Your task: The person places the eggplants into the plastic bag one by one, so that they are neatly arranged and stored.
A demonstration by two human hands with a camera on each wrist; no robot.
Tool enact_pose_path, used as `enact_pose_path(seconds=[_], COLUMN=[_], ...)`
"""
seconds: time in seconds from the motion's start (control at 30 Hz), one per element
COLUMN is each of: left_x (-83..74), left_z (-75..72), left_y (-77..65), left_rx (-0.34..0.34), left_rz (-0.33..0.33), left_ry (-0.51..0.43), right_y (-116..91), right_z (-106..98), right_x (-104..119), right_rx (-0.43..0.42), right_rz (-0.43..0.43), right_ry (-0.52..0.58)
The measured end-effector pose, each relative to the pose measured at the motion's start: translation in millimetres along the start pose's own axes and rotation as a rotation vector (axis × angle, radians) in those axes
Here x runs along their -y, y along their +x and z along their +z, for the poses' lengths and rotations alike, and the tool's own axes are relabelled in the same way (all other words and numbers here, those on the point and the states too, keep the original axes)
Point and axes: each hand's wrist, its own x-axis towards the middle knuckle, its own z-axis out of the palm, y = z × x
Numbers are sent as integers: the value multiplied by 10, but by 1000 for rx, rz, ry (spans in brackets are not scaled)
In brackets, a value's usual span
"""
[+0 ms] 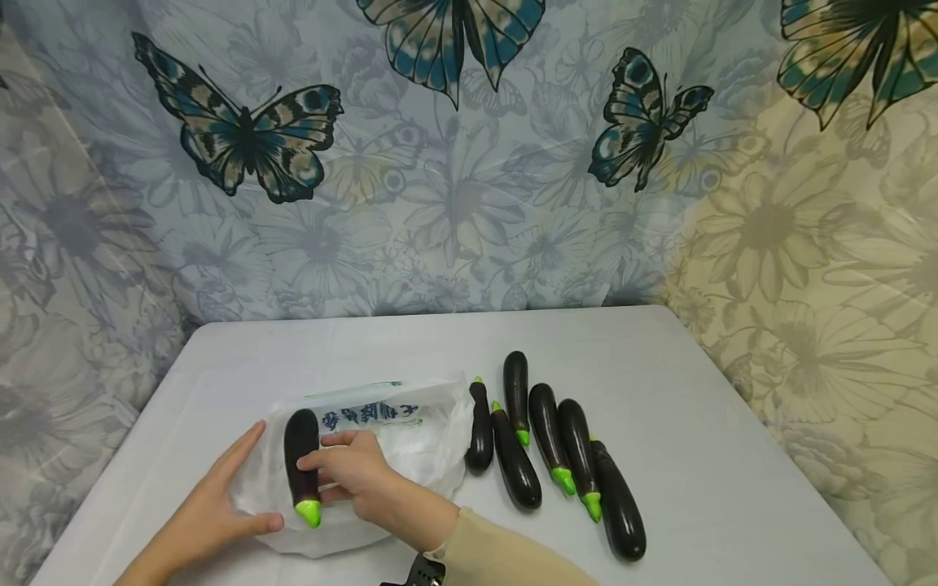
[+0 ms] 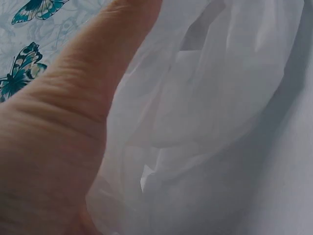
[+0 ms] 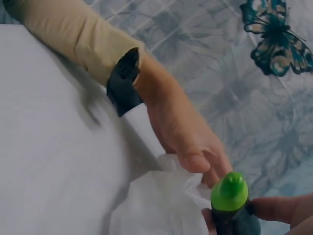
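Observation:
In the head view, my right hand [image 1: 366,480] grips a dark purple eggplant [image 1: 301,456] between thumb and fingers, its green cap [image 3: 230,192] toward me. The eggplant is over the left part of a white plastic bag [image 1: 421,448] with dark printed characters, lying on the table. My left hand [image 1: 212,505] is at the bag's left edge, thumb and fingers spread and fairly straight. In the left wrist view, the wrist and palm side [image 2: 73,112] are beside the bag [image 2: 195,107]; its fingers are out of that frame.
Several more eggplants [image 1: 516,472] lie loosely grouped on the white table [image 1: 703,423], right of the bag. One [image 1: 479,431] lies close against the bag's right edge. A floral and butterfly-patterned cloth [image 1: 462,203] hangs behind the table.

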Motion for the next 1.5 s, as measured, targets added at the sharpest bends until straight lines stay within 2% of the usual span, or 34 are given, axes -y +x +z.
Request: enact_pose_path(seconds=[0.27,0.4,0.47,0.7,0.8,1.0,1.13,1.33,1.5], left_x=[-4,12,10,-23,-30,-26,-29,-46,-46], left_z=[37,82,99,125,118,134,148,142,143], left_y=[0,41,51,67,67,53,64,67,42], left_rx=[67,71,72,89,93,101,102,96,83], left_rz=[-81,-79,-79,-81,-86,-91,-86,-88,-62], left_ry=[-50,-46,-42,-50,-48,-54,-49,-24,-21], right_y=[25,53,65,112,132,154,183,190,154], right_z=[82,85,78,36,33,46,69,107,141], right_x=[-98,-127,-142,-144,-135,-149,-166,-206,-231], right_rx=[-21,-39,-39,-30,-22,-30,-69,-127,-147], right_rz=[-29,-49,-56,-48,-36,-28,-79,-128,-147], right_ry=[18,41,26,-150,-163,-69,7,-7,-22])
